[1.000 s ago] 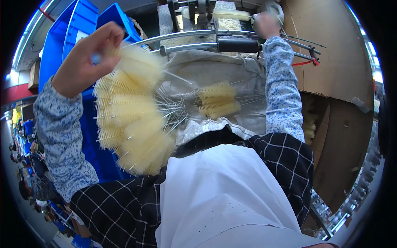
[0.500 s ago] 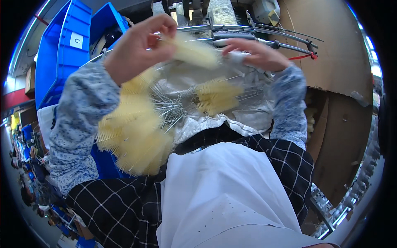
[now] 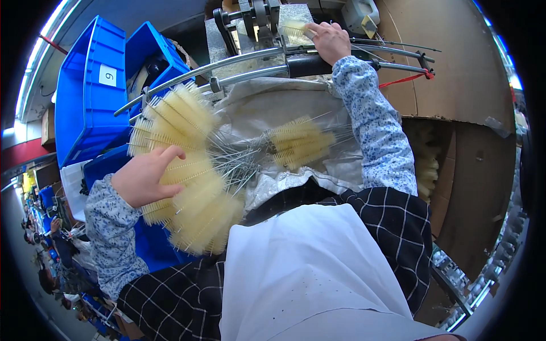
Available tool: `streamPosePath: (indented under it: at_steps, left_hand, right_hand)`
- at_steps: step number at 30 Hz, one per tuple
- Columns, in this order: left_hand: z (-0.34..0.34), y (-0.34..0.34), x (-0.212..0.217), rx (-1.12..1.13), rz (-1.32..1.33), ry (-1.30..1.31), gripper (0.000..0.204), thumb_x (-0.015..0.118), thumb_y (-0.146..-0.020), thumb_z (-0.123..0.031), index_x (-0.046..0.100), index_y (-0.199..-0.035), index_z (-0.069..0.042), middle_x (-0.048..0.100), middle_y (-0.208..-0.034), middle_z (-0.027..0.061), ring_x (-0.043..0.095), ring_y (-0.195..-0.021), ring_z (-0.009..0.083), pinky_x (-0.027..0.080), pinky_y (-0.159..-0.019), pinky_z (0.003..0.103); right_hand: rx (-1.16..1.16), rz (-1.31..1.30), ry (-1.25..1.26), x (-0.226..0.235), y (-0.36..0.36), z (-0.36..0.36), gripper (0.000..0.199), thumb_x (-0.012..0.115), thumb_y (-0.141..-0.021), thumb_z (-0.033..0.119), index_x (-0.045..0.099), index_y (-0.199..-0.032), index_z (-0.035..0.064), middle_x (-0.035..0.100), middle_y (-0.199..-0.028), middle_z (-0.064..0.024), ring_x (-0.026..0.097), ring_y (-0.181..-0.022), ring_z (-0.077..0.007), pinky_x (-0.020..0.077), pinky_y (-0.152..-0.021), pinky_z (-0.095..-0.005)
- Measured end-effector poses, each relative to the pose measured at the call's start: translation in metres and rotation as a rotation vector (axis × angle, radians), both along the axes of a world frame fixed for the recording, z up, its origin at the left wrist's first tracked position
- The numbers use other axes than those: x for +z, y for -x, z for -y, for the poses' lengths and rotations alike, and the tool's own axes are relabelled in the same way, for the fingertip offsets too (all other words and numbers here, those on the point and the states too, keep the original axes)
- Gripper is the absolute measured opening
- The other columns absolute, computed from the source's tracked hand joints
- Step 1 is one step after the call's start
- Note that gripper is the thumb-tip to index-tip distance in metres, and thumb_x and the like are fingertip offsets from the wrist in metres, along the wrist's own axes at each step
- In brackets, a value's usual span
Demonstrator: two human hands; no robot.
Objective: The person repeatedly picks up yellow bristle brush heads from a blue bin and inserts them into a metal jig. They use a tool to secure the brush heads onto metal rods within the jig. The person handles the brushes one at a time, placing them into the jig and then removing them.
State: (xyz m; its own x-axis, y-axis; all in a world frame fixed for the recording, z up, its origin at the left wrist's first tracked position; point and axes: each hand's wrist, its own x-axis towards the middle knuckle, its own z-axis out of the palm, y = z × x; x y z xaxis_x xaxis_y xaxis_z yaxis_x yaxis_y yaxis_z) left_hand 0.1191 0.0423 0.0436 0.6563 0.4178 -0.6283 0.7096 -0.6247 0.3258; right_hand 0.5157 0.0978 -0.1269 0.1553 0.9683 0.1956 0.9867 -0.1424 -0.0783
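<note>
My left hand [image 3: 149, 177] is at the left over a fanned pile of pale yellow bristle brushes [image 3: 207, 204]. Its thumb and forefinger are spread, with nothing between them; whether the fingertips touch the bristles I cannot tell. The twisted wire stems [image 3: 236, 156] of the pile point toward the middle. At the far side, my right hand [image 3: 331, 42] has its fingers closed on the near end of a pale brush [image 3: 294, 32], which lies by a metal plate of the machine. A smaller bunch of brushes [image 3: 298, 142] rests on white sheeting, its stems pointing right.
Metal rails [image 3: 250, 72] cross in front of the machine [image 3: 259, 23]. Blue bins [image 3: 94, 91] stand at the left. A large cardboard box [image 3: 455, 68] is at the right, with more brushes [image 3: 424, 162] in its opening. A red strip [image 3: 406, 79] hangs from the rail end.
My left hand has let go of a brush and moved down to the pile. My right hand has reached farther away to the machine, where a brush is now at its fingers.
</note>
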Motion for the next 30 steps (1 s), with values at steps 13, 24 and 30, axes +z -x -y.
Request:
streamPosePath:
  at_steps: [13,24,30]
  left_hand:
    - [-0.001,-0.012,0.008,0.018,-0.154,0.052,0.047,0.063,-0.068,-0.022,0.043,-0.106,-0.006,0.058,-0.081,0.0203,0.057,-0.076,0.0341,0.046,-0.067,0.039]
    - [-0.017,-0.014,0.012,0.337,0.357,0.155,0.023,0.054,-0.065,-0.006,0.049,-0.087,-0.004,0.039,-0.066,-0.0006,0.035,-0.056,0.0054,0.031,-0.051,0.02]
    - [-0.023,0.001,0.03,0.421,0.627,0.09,0.023,0.051,-0.061,-0.007,0.045,-0.084,-0.007,0.04,-0.079,-0.0009,0.038,-0.072,0.0073,0.032,-0.066,0.02]
  right_hand:
    - [0.031,-0.064,0.085,-0.013,-0.009,-0.019,0.027,0.046,-0.085,0.027,0.056,-0.11,0.0309,0.058,-0.1,-0.0013,0.049,-0.095,-0.0211,0.0363,-0.083,-0.0393]
    - [0.143,0.191,-0.131,-0.023,-0.025,-0.032,0.044,0.053,-0.082,0.031,0.041,-0.125,0.0239,0.041,-0.123,-0.0016,0.032,-0.115,-0.0203,0.0213,-0.095,-0.0438]
    - [-0.151,-0.007,-0.206,-0.022,-0.049,0.002,0.037,0.056,-0.078,0.031,0.055,-0.112,0.0168,0.058,-0.103,-0.0044,0.051,-0.1,-0.0247,0.0366,-0.084,-0.0416]
